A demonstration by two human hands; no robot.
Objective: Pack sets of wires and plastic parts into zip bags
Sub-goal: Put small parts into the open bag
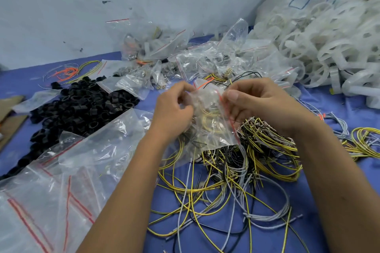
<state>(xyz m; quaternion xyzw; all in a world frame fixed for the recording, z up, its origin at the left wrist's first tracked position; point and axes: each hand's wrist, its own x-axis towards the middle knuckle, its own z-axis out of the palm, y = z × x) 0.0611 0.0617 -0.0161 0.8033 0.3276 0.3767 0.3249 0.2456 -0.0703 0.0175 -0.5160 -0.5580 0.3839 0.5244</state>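
Where room is left: bare blue table cloth (320, 201) is seen only at the near right, hemmed by wire tangle (236, 170).
Materials: crinkled clear zip bag (207, 121), red-striped at its mouth, is held above the wires; matte black rings (82, 107) are heaped left.
Fingers: left hand (174, 109) and right hand (261, 102) are curled, pinching the bag's top edge.

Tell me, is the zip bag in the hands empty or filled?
Filled: yellow wire coils show through the zip bag.

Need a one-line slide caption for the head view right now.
Both hands, left and right, pinch a zip bag holding yellow wire above a loose wire pile.
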